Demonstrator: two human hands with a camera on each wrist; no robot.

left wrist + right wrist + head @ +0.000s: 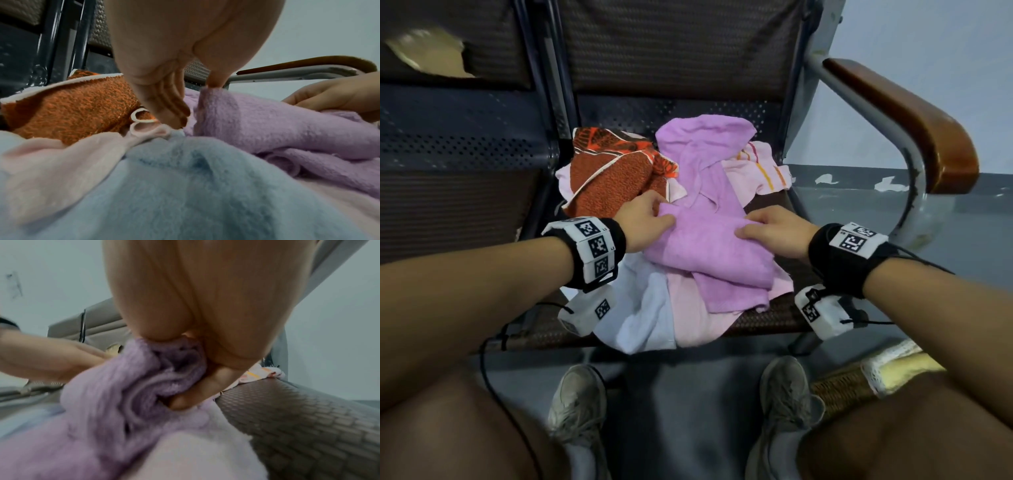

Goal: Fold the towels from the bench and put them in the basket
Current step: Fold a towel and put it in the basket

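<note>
A purple towel (709,246) lies crumpled on top of a pile on the bench seat (767,318). My left hand (667,214) is at its left edge. In the left wrist view the left hand (197,104) has its thumb on a raised fold of the purple towel (267,123) and its fingers (170,112) close on the other side. My right hand (748,228) holds the right edge. In the right wrist view the right hand (185,366) has thumb and fingers curled round a bunch of the purple towel (102,402). A wicker basket (842,387) stands on the floor at lower right.
Around the purple one lie an orange patterned towel (613,174), a striped pale pink towel (760,168), a light blue towel (643,308) and a pink towel (695,315). A wooden armrest (914,116) bounds the seat on the right. My knees and shoes are below the seat's front edge.
</note>
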